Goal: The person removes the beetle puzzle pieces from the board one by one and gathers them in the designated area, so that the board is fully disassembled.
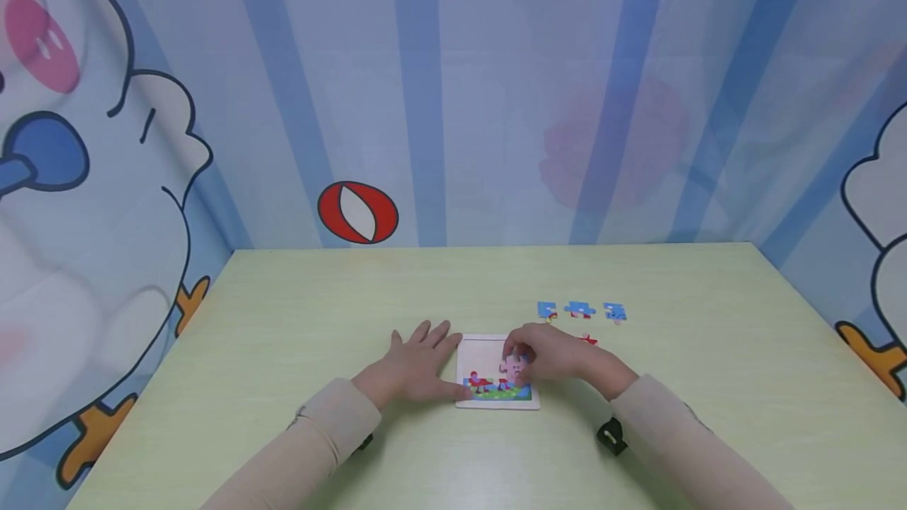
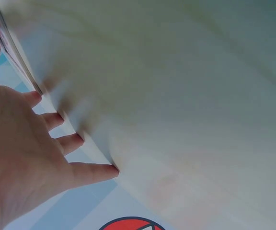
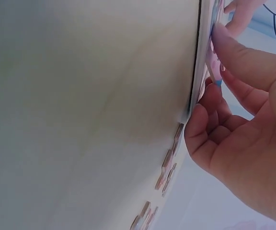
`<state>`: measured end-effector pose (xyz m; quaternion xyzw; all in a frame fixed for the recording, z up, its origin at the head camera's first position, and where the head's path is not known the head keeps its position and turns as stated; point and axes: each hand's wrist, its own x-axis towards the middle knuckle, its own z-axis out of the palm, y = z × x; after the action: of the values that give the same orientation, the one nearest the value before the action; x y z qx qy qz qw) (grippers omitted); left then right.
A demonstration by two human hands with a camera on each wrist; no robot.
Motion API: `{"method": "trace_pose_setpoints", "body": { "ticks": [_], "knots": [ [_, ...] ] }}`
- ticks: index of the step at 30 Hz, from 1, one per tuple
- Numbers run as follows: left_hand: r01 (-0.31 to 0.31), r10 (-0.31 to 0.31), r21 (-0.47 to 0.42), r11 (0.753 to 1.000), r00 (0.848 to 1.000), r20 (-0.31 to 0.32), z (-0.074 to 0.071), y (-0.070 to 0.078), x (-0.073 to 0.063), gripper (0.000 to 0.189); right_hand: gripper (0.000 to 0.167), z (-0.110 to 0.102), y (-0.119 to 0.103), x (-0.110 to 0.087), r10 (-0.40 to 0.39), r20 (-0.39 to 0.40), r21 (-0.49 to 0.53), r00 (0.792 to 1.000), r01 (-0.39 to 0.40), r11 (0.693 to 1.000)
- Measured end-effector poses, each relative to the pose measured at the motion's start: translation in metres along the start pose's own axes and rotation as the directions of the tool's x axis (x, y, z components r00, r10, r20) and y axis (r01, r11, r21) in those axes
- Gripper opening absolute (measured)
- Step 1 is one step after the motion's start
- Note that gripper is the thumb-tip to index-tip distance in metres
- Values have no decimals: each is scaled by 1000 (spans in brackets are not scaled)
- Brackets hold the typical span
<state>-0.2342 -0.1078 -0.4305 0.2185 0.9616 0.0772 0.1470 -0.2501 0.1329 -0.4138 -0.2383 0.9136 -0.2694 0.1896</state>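
A small white-framed puzzle board (image 1: pixel 482 349) lies on the table in the head view. Colourful puzzle pieces (image 1: pixel 496 394) fill its lower part, while the upper left shows bare backing. My left hand (image 1: pixel 418 367) is spread flat on the table at the board's left side, thumb on the lower left edge and index finger at the upper left corner. With thumb and fingers, my right hand (image 1: pixel 551 352) pinches a pink puzzle piece (image 1: pixel 512 368) over the right part of the board. In the right wrist view, that piece (image 3: pixel 214 69) appears edge-on, tilted between the fingertips.
Three blue puzzle pieces (image 1: pixel 580 309) lie in a row behind the right hand. A red piece (image 1: pixel 588 339) shows partly from behind that hand. The pale table (image 1: pixel 340 290) ends at a blue striped backdrop (image 1: pixel 482 140).
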Motion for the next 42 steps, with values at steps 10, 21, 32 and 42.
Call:
{"method": "trace_pose_setpoints", "body": {
  "ticks": [10, 21, 32, 42],
  "knots": [
    [0, 0, -4, 1000, 1000, 9, 0, 0, 0, 93, 18, -3, 7, -4, -71, 5, 48, 997, 71, 996],
    [0, 0, 0, 1000, 1000, -2, 1, 0, 1, 93, 18, -4, 13, -5, -122, -18, 50, 992, 123, 991],
    [2, -2, 0, 1000, 1000, 3, 2, 0, 2, 92, 13, -13, 16, -15, -148, -45, 44, 988, 150, 988],
    [2, -2, -12, 1000, 1000, 5, 0, 1, 0, 92, 12, -27, 38, -33, -195, -95, 11, 976, 196, 980]
  ]
}}
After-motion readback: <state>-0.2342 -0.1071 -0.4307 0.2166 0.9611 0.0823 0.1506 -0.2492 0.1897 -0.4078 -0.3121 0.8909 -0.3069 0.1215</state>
